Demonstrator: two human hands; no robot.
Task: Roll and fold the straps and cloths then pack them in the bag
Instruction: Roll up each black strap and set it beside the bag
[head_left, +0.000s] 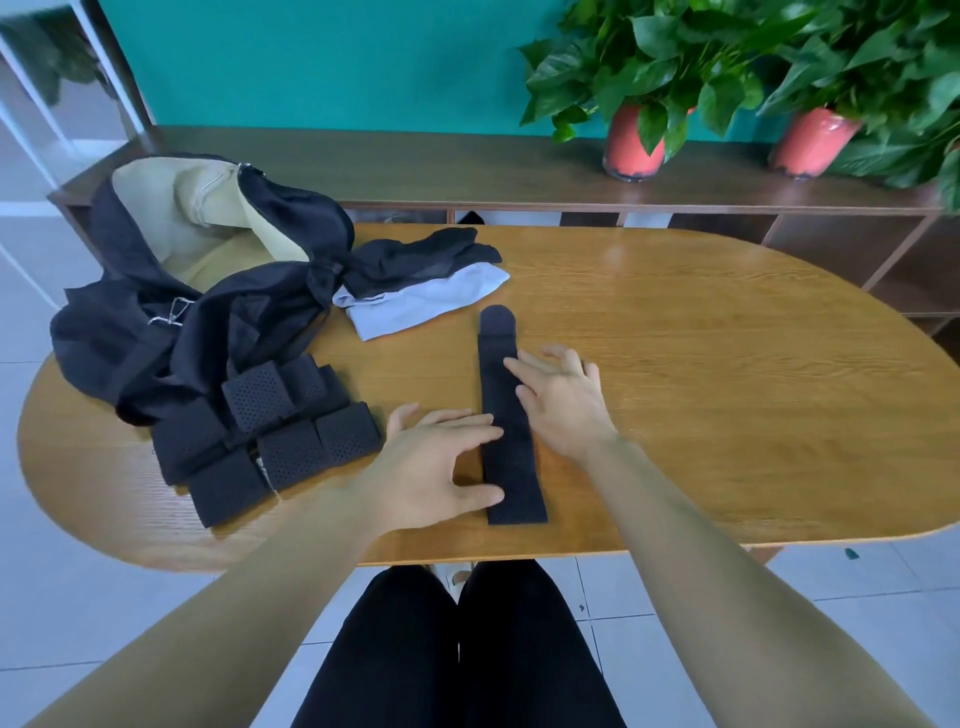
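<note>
A long black perforated strap lies flat and straight on the wooden table, running away from me. My left hand rests beside its near end, fingers straight, with fingertips and thumb touching its left edge. My right hand hovers over the strap's middle with fingers spread and relaxed. Several folded black straps lie stacked to the left. A black bag with a tan lining stands open at the far left. A black cloth lies on a light grey cloth next to the bag.
Behind the table runs a dark wooden shelf carrying two potted plants in red pots. The table's right half shows bare wood. My legs in black trousers are under the near edge.
</note>
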